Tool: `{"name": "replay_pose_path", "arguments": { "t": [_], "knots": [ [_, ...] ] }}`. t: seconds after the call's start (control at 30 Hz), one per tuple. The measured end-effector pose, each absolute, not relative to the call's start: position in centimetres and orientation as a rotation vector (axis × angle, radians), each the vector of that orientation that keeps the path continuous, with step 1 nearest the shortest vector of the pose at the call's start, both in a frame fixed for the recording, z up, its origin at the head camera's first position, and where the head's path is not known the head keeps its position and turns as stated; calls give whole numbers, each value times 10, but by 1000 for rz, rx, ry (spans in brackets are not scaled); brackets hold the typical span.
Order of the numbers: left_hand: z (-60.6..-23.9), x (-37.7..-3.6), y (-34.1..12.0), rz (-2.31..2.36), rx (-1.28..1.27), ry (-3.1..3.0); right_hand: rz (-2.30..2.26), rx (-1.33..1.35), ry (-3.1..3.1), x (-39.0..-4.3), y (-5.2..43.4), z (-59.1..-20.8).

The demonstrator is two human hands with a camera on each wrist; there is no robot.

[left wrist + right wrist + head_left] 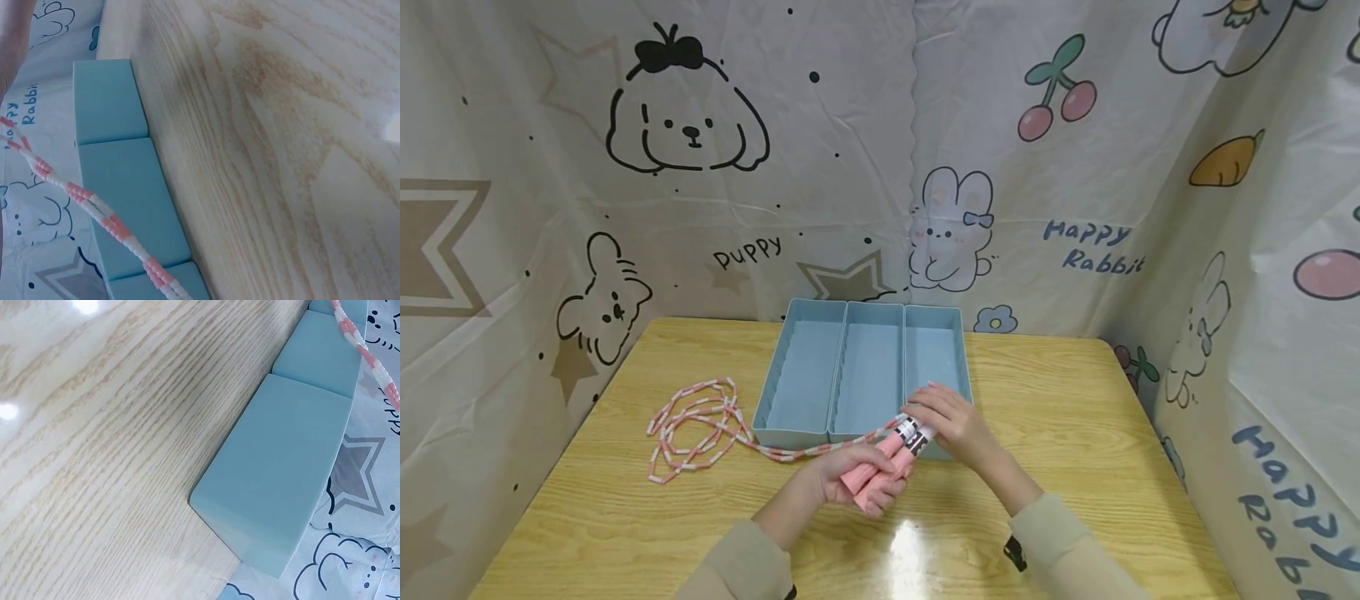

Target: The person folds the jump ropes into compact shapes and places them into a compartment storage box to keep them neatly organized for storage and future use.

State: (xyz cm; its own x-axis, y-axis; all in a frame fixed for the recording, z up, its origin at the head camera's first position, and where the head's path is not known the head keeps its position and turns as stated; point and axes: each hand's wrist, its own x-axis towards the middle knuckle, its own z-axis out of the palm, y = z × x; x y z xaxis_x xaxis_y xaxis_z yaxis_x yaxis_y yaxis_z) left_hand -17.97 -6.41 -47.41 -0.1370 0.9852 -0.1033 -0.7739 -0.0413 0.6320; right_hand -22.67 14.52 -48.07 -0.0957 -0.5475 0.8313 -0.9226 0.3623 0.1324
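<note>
My left hand [838,475] grips a pair of pink jump-rope handles [876,471] just above the table, in front of the blue bins. The fingers of my right hand [951,417] curl over the black-and-white banded upper ends of the handles [912,433]. The pink-and-white beaded rope [692,425] runs left from the handles and lies in loose loops on the table. A stretch of the rope [94,209] hangs in front of the bins in the left wrist view, and the rope [362,347] also shows in the right wrist view.
Three light blue open bins [868,375] stand side by side at the back middle of the wooden table [1075,433]; their outer walls [125,187] [281,475] show in the wrist views. Cartoon-printed cloth [850,167] walls in the table at the back and both sides.
</note>
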Motion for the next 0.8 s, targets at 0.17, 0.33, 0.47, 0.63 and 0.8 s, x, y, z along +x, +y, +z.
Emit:
{"name": "replay_pose_path", "arguments": {
  "t": [0.17,0.33,0.47,0.63,0.8],
  "knots": [
    [-470,-179,-64,1589,453,654,645,1327,-1738,-228,145,-477],
    [-468,-179,-65,1588,473,648,753,1357,-1765,-230,147,-476],
    [-466,-180,-65,1582,503,642,887,1320,-1817,-229,147,-477],
    [-462,-181,-66,1578,535,639,1179,1189,-1840,-225,144,-477],
    [-458,-183,-68,1586,530,612,1559,1074,-1833,-220,137,-472]
  ]
}}
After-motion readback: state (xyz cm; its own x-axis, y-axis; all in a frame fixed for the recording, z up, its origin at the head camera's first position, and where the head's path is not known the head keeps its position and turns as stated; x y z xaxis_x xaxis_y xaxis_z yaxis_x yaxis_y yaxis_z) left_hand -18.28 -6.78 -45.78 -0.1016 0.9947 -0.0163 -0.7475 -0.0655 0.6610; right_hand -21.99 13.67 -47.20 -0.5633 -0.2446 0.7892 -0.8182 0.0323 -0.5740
